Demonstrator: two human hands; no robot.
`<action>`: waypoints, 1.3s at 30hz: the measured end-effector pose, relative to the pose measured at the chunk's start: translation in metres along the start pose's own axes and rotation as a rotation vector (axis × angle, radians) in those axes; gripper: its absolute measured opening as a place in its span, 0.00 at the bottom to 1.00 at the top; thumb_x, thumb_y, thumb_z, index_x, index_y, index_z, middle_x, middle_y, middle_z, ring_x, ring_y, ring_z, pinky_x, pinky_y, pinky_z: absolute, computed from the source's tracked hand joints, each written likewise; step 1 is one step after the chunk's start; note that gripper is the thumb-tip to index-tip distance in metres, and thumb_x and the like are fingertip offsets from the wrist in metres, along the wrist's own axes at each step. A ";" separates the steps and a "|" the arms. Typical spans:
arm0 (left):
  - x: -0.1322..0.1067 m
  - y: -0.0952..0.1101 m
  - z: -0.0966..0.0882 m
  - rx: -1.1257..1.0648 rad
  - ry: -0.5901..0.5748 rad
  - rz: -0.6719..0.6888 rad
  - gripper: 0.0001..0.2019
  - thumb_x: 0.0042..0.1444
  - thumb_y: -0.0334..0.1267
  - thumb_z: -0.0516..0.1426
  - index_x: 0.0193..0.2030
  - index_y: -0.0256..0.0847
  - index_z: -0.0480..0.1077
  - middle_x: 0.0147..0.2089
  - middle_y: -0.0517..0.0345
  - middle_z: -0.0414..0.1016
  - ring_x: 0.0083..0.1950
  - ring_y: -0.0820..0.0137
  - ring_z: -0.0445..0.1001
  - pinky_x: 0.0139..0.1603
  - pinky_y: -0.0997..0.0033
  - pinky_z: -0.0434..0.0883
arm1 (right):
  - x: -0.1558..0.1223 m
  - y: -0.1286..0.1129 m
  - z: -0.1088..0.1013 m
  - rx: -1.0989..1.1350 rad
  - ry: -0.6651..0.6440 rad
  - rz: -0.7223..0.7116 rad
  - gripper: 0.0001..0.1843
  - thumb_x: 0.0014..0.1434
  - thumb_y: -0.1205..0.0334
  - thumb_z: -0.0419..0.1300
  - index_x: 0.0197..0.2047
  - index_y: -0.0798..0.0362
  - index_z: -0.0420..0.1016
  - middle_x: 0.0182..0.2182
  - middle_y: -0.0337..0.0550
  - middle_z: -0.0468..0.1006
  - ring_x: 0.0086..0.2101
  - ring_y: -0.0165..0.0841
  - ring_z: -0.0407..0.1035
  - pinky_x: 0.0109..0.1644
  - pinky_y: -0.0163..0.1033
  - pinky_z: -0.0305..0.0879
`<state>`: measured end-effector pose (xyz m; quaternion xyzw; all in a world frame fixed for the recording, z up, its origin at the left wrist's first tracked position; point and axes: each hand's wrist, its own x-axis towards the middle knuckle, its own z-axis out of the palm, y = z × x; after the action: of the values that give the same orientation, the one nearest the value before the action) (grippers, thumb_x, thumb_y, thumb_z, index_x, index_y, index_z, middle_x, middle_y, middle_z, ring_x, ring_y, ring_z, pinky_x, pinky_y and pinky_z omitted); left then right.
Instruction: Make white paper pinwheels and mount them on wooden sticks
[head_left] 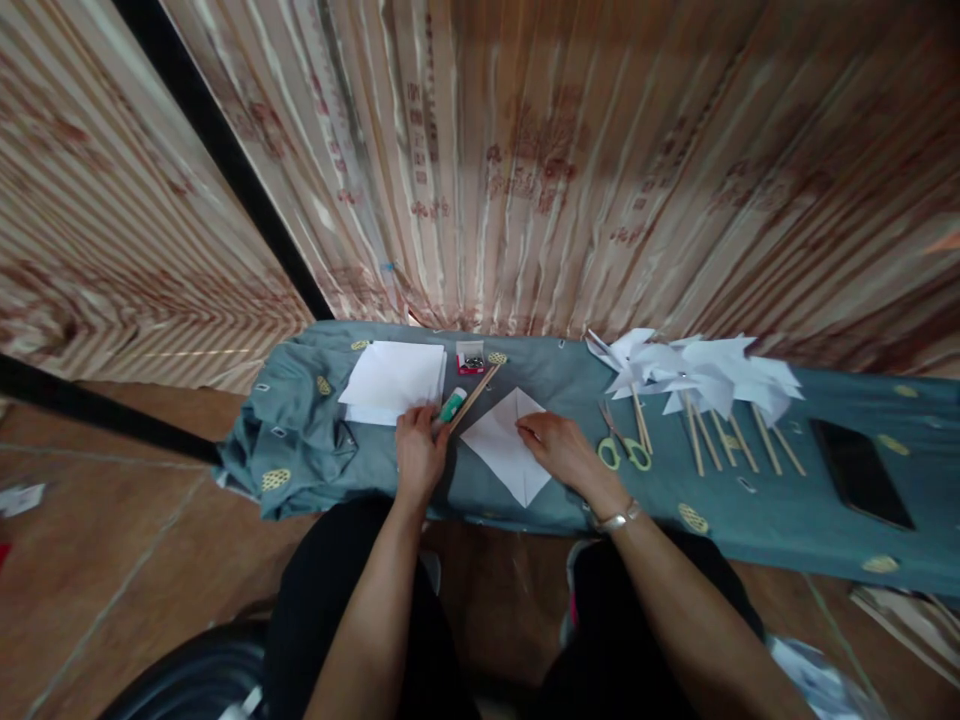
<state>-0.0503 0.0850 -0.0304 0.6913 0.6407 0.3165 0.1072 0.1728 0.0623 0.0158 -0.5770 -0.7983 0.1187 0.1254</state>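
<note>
A white paper square (504, 447) lies cornerwise on the grey-green cloth (750, 510) in front of me. My right hand (559, 447) rests on its right side, fingertips pressed together at the paper's middle. My left hand (418, 450) sits to the left of the sheet, fingers curled, touching a thin wooden stick (474, 397) and a green-and-white glue stick (452, 404). Whether it grips either I cannot make out.
A stack of white paper (394, 380) lies at the back left, a small red box of pins (470, 357) behind the stick. Yellow-handled scissors (622, 447), several finished paper pinwheels on sticks (705, 385) and a black phone (859, 472) lie to the right. Striped curtain behind.
</note>
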 end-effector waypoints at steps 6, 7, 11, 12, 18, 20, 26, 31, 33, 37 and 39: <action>0.009 -0.001 -0.003 -0.099 0.005 -0.055 0.12 0.54 0.35 0.56 0.44 0.37 0.75 0.44 0.45 0.76 0.51 0.56 0.71 0.57 0.54 0.66 | -0.011 0.000 -0.008 0.009 0.010 0.003 0.13 0.65 0.67 0.51 0.40 0.54 0.78 0.38 0.50 0.81 0.42 0.39 0.74 0.47 0.40 0.65; 0.010 0.002 -0.004 -0.164 0.028 -0.089 0.12 0.53 0.35 0.56 0.43 0.37 0.75 0.44 0.46 0.76 0.50 0.56 0.72 0.56 0.54 0.67 | -0.013 0.000 -0.009 0.047 0.038 0.012 0.13 0.65 0.67 0.51 0.41 0.54 0.78 0.39 0.50 0.81 0.42 0.39 0.74 0.48 0.41 0.65; 0.000 0.023 -0.006 -0.676 0.022 -0.257 0.17 0.49 0.43 0.60 0.44 0.36 0.75 0.44 0.49 0.78 0.44 0.62 0.74 0.48 0.61 0.71 | -0.019 -0.001 -0.008 0.450 0.209 0.131 0.12 0.62 0.62 0.55 0.45 0.52 0.78 0.42 0.48 0.81 0.41 0.38 0.74 0.49 0.43 0.67; -0.005 0.032 -0.006 -0.846 -0.049 -0.296 0.19 0.47 0.46 0.63 0.44 0.36 0.75 0.43 0.50 0.78 0.42 0.64 0.75 0.45 0.63 0.72 | -0.020 -0.002 -0.006 0.618 0.226 0.168 0.12 0.60 0.60 0.58 0.45 0.51 0.78 0.42 0.47 0.81 0.40 0.37 0.75 0.48 0.42 0.68; -0.033 0.075 -0.003 -1.320 -0.491 -0.478 0.21 0.39 0.46 0.69 0.41 0.37 0.78 0.40 0.53 0.80 0.38 0.67 0.77 0.37 0.69 0.74 | -0.025 -0.008 -0.004 1.465 0.076 0.285 0.17 0.43 0.51 0.71 0.35 0.51 0.80 0.33 0.38 0.82 0.35 0.31 0.74 0.46 0.37 0.67; -0.035 0.081 -0.003 -1.359 -0.495 -0.498 0.21 0.38 0.45 0.70 0.41 0.38 0.78 0.41 0.53 0.81 0.38 0.67 0.78 0.38 0.69 0.75 | -0.027 -0.007 -0.006 1.551 0.080 0.345 0.16 0.40 0.52 0.73 0.32 0.51 0.80 0.29 0.36 0.81 0.32 0.29 0.73 0.43 0.35 0.67; -0.030 0.087 0.001 -1.393 -0.503 -0.538 0.22 0.35 0.43 0.72 0.37 0.35 0.78 0.36 0.52 0.82 0.38 0.64 0.80 0.46 0.61 0.76 | -0.028 -0.004 -0.010 1.625 0.170 0.452 0.16 0.37 0.55 0.74 0.31 0.52 0.81 0.29 0.37 0.81 0.30 0.27 0.72 0.38 0.33 0.65; -0.031 0.086 0.002 -1.367 -0.494 -0.553 0.22 0.34 0.44 0.72 0.37 0.34 0.77 0.34 0.52 0.81 0.37 0.63 0.80 0.45 0.61 0.76 | -0.024 0.011 -0.018 1.665 0.323 0.506 0.16 0.35 0.54 0.76 0.27 0.51 0.79 0.27 0.35 0.80 0.28 0.26 0.71 0.34 0.32 0.65; -0.028 0.078 0.000 -1.316 -0.460 -0.525 0.22 0.36 0.45 0.71 0.38 0.35 0.77 0.35 0.51 0.81 0.37 0.64 0.80 0.43 0.62 0.76 | -0.023 0.020 -0.024 1.696 0.385 0.535 0.16 0.36 0.55 0.76 0.26 0.51 0.77 0.25 0.33 0.79 0.26 0.25 0.69 0.31 0.32 0.65; -0.004 0.049 -0.005 -0.989 -0.219 -0.373 0.20 0.38 0.46 0.68 0.38 0.36 0.77 0.33 0.55 0.80 0.30 0.70 0.75 0.32 0.71 0.71 | -0.023 0.030 -0.030 1.779 0.418 0.640 0.17 0.39 0.53 0.75 0.27 0.51 0.76 0.22 0.33 0.77 0.23 0.25 0.69 0.26 0.30 0.64; 0.015 0.034 -0.008 -0.742 -0.165 -0.269 0.18 0.44 0.44 0.64 0.41 0.38 0.77 0.31 0.57 0.79 0.27 0.71 0.72 0.31 0.72 0.70 | -0.025 0.030 -0.030 1.793 0.397 0.658 0.17 0.40 0.52 0.74 0.27 0.52 0.75 0.21 0.34 0.76 0.23 0.26 0.70 0.24 0.31 0.63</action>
<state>-0.0273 0.0917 -0.0010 0.5388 0.5569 0.4529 0.4409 0.2172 0.0495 0.0326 -0.4711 -0.1753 0.6119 0.6107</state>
